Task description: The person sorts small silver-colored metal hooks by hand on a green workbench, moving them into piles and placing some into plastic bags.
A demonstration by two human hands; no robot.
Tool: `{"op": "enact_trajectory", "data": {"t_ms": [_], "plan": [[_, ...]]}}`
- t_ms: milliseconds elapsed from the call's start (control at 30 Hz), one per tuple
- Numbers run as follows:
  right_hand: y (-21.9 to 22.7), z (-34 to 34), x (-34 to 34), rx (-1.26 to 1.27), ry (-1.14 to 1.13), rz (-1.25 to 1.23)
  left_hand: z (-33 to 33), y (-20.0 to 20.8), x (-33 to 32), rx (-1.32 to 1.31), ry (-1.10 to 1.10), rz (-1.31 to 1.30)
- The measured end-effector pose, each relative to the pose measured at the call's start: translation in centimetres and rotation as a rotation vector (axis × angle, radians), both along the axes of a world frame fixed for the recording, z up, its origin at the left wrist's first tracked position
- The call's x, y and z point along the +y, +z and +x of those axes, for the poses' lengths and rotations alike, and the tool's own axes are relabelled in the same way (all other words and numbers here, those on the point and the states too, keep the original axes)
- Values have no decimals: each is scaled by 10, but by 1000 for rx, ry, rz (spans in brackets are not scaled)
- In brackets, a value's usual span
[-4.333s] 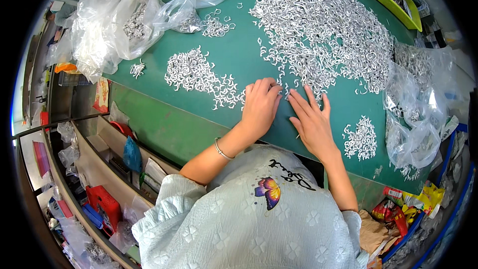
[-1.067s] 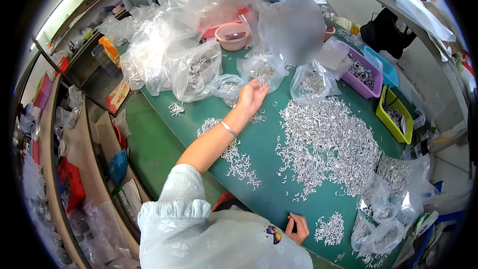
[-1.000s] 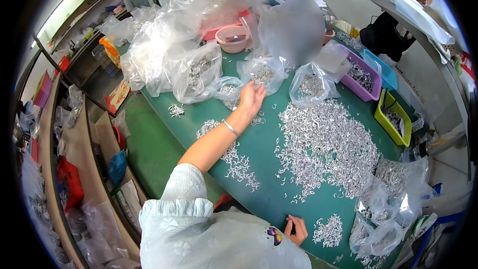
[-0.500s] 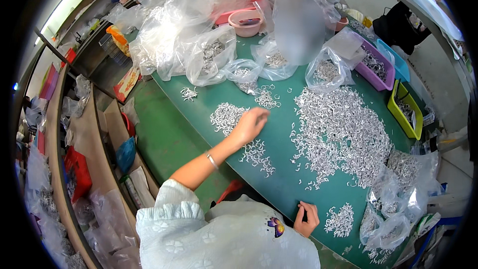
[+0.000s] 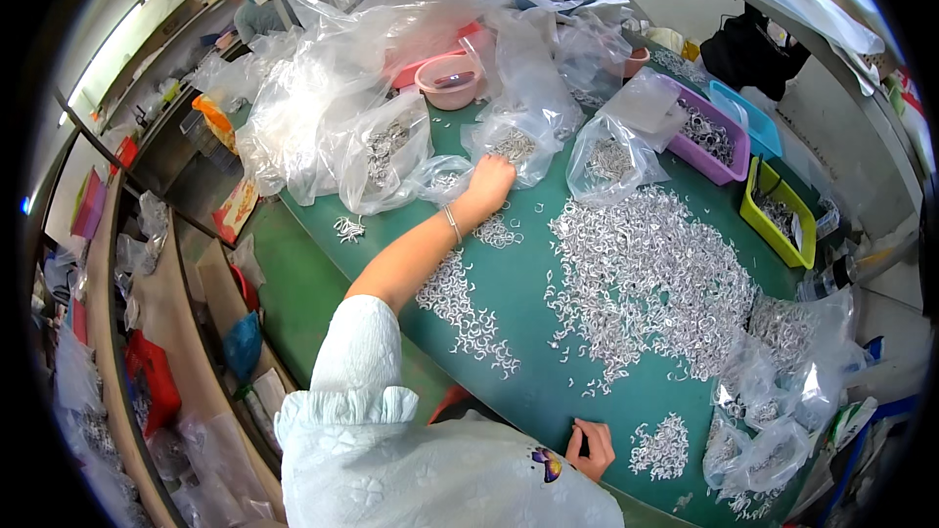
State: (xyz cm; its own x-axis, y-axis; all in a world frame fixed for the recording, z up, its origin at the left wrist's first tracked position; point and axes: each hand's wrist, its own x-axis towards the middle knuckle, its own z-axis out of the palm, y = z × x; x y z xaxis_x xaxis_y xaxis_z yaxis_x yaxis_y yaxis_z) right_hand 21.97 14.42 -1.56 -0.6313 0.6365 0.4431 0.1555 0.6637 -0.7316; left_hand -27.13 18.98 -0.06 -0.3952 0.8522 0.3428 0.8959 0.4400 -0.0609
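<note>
My left hand (image 5: 492,179) reaches forward to the near side of an open clear plastic bag (image 5: 533,164) that holds small silver metal pieces. Its fingers are curled downward, and whatever lies in them is hidden. Below the wrist sits a little heap of silver rings (image 5: 497,232). A looser spread of small curved metal pieces (image 5: 465,308) lies under and beside the left forearm. At the table's near edge rests my right hand (image 5: 592,450), its fingers bent in toward the thumb, with nothing visible in them. A small pile of metal pieces (image 5: 660,447) is just right of it.
A large heap of silver pieces (image 5: 650,279) covers the middle right of the green table (image 5: 509,284). Filled bags (image 5: 782,372), a purple basket (image 5: 719,174) and a yellow-green basket (image 5: 804,252) line the right side. A pink bowl (image 5: 448,95) stands among plastic bags at the back.
My left hand has moved forward from above the spread pieces to the bag at the back. My right hand stays by the table edge. The whole view has shifted slightly.
</note>
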Motion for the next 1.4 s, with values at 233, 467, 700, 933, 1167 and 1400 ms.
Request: {"op": "enact_trajectory", "data": {"t_ms": [233,467,700,933,1167,1400], "plan": [[8,-1,1,-10,11,19,-30,27,14,-105,47,342],[8,-3,2,-9,9,26,-42,36,20,-220,97,233],[7,0,1,-4,32,19,-21,34,-5,-487,30,500],[9,0,7,-17,86,80,1,29,-23,-267,-52,201],[6,0,5,-12,68,77,14,9,-13,-17,-130,-273],[4,-1,3,-6,34,60,17,6,-14,-118,-119,-160]]}}
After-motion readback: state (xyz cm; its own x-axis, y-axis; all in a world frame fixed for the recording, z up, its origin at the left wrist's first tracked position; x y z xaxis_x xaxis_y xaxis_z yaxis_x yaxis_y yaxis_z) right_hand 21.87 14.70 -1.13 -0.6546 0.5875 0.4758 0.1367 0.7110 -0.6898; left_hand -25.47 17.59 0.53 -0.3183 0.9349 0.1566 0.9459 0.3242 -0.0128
